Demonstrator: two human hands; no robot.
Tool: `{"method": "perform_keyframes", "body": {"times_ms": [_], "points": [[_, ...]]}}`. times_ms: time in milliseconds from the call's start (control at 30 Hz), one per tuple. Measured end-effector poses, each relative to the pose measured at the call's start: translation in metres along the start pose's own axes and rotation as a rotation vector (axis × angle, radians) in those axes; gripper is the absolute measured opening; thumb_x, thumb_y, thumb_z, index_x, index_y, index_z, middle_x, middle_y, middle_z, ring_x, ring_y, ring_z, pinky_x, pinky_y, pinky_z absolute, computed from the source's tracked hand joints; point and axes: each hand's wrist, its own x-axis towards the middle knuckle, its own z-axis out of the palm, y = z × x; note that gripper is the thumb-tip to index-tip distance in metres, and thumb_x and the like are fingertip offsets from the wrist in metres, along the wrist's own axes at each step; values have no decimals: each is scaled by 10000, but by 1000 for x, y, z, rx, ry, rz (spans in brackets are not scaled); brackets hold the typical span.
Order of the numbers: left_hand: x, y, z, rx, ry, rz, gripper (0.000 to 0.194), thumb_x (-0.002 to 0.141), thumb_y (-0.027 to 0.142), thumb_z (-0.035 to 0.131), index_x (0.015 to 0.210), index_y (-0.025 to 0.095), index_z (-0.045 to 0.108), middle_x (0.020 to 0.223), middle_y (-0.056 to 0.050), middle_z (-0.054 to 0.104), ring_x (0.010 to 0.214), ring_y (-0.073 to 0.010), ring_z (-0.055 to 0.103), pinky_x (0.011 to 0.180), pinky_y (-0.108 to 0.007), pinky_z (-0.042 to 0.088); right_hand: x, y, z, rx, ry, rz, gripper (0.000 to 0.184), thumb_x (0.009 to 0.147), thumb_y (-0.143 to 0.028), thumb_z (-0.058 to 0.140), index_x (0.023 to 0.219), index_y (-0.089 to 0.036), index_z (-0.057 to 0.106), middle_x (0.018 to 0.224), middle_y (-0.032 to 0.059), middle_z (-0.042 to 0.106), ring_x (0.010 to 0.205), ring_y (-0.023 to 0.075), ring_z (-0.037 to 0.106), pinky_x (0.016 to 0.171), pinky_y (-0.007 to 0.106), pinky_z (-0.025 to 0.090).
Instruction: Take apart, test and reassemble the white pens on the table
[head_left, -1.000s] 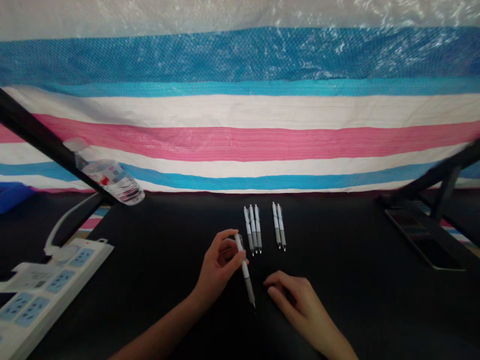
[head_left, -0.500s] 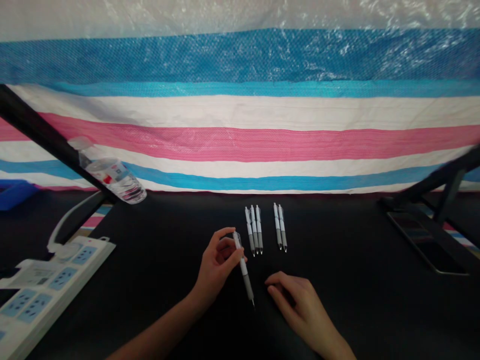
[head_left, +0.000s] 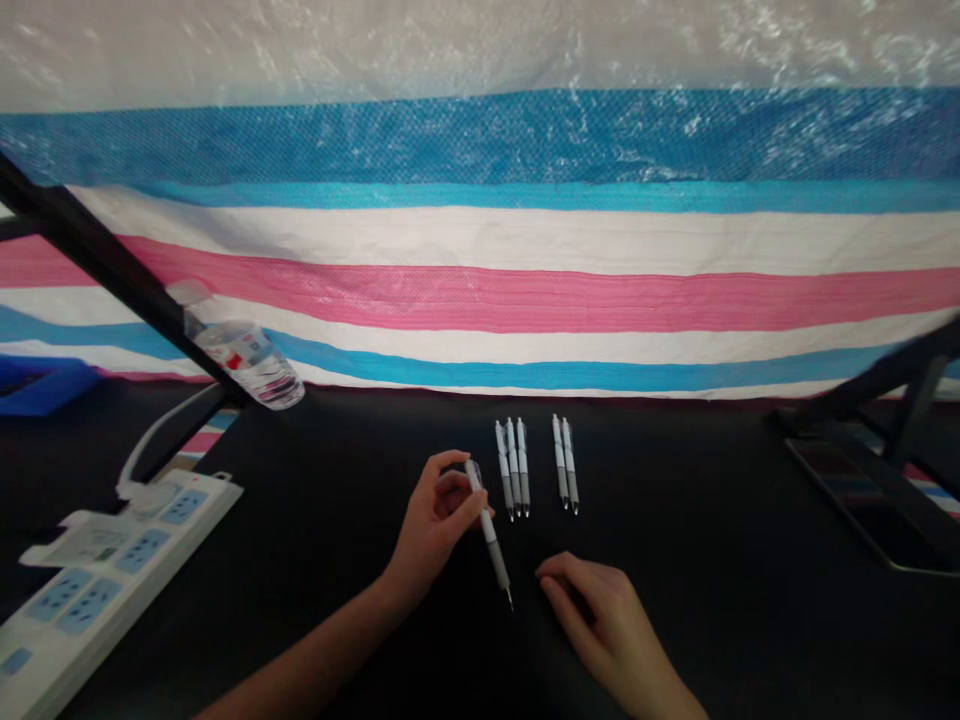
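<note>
My left hand [head_left: 429, 525] is closed on a white click pen [head_left: 493, 545] with a grey grip, thumb and fingers pinching its upper half. The pen slants down to the right, and a thin point sticks out of its lower end. To its right, my right hand [head_left: 604, 620] rests low over the table, fingers curled and thumb near the index finger. Whatever it holds, if anything, is hidden. Beyond my hands lie similar pens, side by side and tips towards me: a group of three [head_left: 513, 468] and a pair [head_left: 565, 464].
A white power strip [head_left: 112, 570] lies at the left of the black table [head_left: 337, 450]. A clear plastic bottle [head_left: 251, 360] leans by a black frame bar [head_left: 97, 260]. A blue tray [head_left: 52, 390] is at far left, a phone [head_left: 862, 500] at right. Behind hangs a striped sheet [head_left: 525, 300].
The view has shifted slightly, so the surroundings sit a little lower and further right. My left hand keeps its grip on the pen; my right hand stays curled.
</note>
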Motion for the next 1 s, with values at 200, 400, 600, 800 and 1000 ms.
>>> {"method": "perform_keyframes", "body": {"times_ms": [200, 400, 600, 800, 1000], "points": [[42, 4, -4, 217, -35, 55, 524, 764, 245, 757, 1217, 237, 494, 770, 49, 647, 657, -140, 667, 544, -220, 570, 0, -1, 1, -27, 3, -23, 257, 1038, -319, 423, 959, -209, 642, 815, 27, 697, 712, 167, 661, 689, 270, 462], [93, -10, -8, 309, 13, 101, 516, 698, 232, 777, 1173, 210, 577, 873, 13, 640, 618, -128, 664, 558, -279, 611, 0, 1, 0, -60, 65, -66, 252, 1037, -302, 434, 956, -206, 652, 779, 19, 695, 692, 160, 666, 685, 250, 482], [87, -15, -11, 334, 11, 92, 447, 728, 207, 742, 1159, 168, 630, 1032, -46, 633, 711, -135, 696, 696, -330, 621, 2, 3, 0, -79, 126, -68, 225, 1021, -245, 440, 952, -202, 650, 811, 34, 695, 722, 177, 675, 708, 281, 514], [47, -9, -18, 339, -82, 39, 459, 735, 217, 737, 1183, 179, 644, 1073, -89, 693, 814, -226, 744, 776, -414, 606, 5, 3, -9, -219, 203, -168, 249, 995, -142, 430, 1130, -198, 631, 1021, 91, 714, 946, 221, 691, 822, 340, 571], [3, 3, -8, 347, -128, -9, 414, 779, 249, 710, 1182, 183, 644, 1105, -104, 691, 869, -237, 733, 854, -435, 578, 28, 27, -15, -824, 213, -310, 515, 904, 33, 375, 1358, -120, 561, 1374, 181, 624, 1298, 326, 562, 983, 489, 521]]}}
